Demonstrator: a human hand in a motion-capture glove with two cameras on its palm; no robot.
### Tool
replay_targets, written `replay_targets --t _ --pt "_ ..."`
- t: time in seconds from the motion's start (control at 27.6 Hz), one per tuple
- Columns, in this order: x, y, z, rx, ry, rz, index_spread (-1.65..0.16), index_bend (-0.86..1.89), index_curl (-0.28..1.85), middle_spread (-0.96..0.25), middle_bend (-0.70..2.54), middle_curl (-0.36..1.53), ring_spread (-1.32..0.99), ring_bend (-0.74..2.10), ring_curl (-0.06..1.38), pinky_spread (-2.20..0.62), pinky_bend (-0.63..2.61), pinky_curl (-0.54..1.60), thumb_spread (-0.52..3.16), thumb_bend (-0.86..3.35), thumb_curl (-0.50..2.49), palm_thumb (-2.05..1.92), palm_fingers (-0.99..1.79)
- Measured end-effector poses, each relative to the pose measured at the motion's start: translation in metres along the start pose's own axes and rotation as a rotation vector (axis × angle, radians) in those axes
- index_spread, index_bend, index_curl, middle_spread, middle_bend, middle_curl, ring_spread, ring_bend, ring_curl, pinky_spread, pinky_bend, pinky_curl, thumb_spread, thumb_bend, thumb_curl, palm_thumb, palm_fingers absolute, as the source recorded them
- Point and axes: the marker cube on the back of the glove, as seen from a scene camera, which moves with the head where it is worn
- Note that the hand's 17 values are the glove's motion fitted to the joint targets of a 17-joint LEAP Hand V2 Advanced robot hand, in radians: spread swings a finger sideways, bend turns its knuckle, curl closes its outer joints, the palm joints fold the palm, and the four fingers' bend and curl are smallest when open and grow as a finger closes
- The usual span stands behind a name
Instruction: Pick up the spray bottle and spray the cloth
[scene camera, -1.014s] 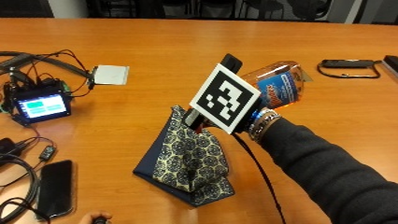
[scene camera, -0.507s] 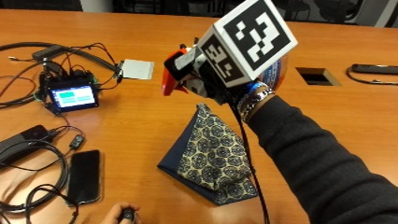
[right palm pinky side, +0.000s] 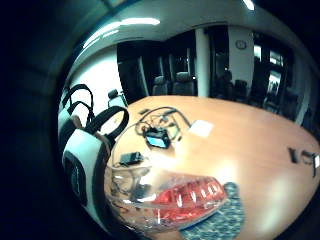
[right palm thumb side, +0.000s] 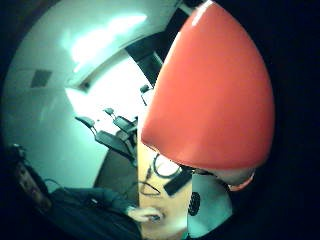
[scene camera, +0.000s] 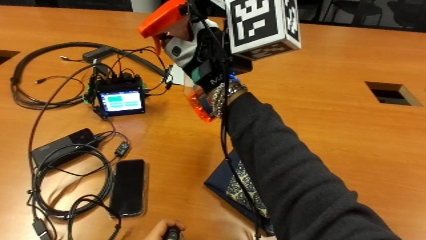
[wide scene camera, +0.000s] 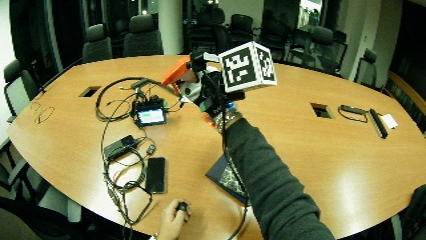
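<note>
I'm holding the bottle (scene camera: 174, 30) lifted well off the table (scene camera: 346, 125), right hand (scene camera: 200, 60) wrapped round its neck, orange spray head (scene camera: 162, 16) above the grip and the clear body with its red label (right palm pinky side: 187, 197) running below the wrist. Pick-up step is done, I judge; aiming is what's in hand. The cloth (scene camera: 234, 189) is lying folded on the table below and behind the grip, mostly hidden under my sleeve (scene camera: 293, 175), so the nozzle is pointing away from it, out toward the monitor (scene camera: 120, 98) and cables (scene camera: 60, 165). Next move, I reckon, is swinging the nozzle back down over the cloth, then squeezing the trigger; trigger finger placement isn't showing. Open room is lying on the far side of the grip, bare tabletop out to the cutout (scene camera: 393, 93). Electronics side is crowded: phone (scene camera: 128, 186), monitor, wiring. Stray mist there is the risk.
</note>
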Motion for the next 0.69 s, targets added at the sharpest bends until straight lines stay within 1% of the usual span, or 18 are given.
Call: replay_targets --t 0.11,0.22,0.47,0.69 --pt "0.027 0.008 0.036 0.002 -0.159 0.194 -0.27 0.24 0.59 -0.22 0.59 0.52 -0.22 0.73 0.47 -0.31 0.54 0.44 0.44 -0.03 0.77 0.93 1.38" --pt "0.050 0.022 0.065 -0.003 -0.239 0.322 -0.27 0.24 0.59 -0.22 0.60 0.52 -0.22 0.73 0.47 -0.31 0.54 0.44 0.44 -0.03 0.77 0.94 1.38" --pt "0.078 0.053 0.112 0.018 -0.302 0.456 -0.27 0.23 0.59 -0.22 0.60 0.52 -0.21 0.72 0.47 -0.31 0.54 0.44 0.45 -0.03 0.77 0.94 1.38" --pt "0.096 0.087 0.128 0.000 -0.280 0.524 -0.27 0.23 0.59 -0.22 0.60 0.52 -0.21 0.72 0.47 -0.31 0.54 0.44 0.46 -0.03 0.77 0.94 1.38"
